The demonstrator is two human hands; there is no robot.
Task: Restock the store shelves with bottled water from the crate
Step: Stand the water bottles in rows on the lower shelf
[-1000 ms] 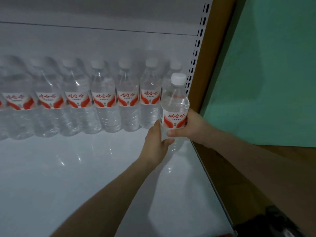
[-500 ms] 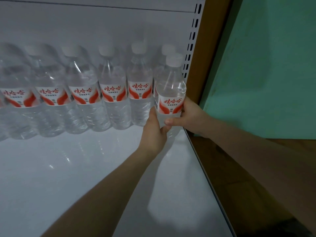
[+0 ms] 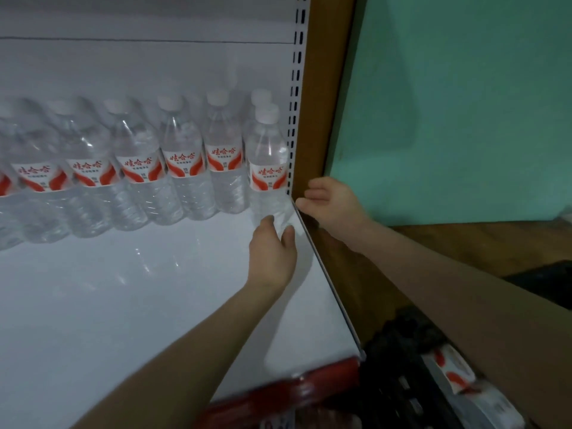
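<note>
Head view shows the left hand (image 3: 272,252) holding the clear plastic water bottle (image 3: 267,168) on the white shelf (image 3: 123,298), right hand (image 3: 331,202) wide; next, fetch another from the crate.

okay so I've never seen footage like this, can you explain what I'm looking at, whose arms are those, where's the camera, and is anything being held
There is no machine here: the camera sits on a person's head, looking down at their two bare arms. In front is a white store shelf with a row of water bottles along the back. The left hand touches the base of the rightmost bottle, which stands on the shelf by the slotted upright. The right hand is open, off the bottle, at the shelf's edge. More bottled water lies lower right.
</note>
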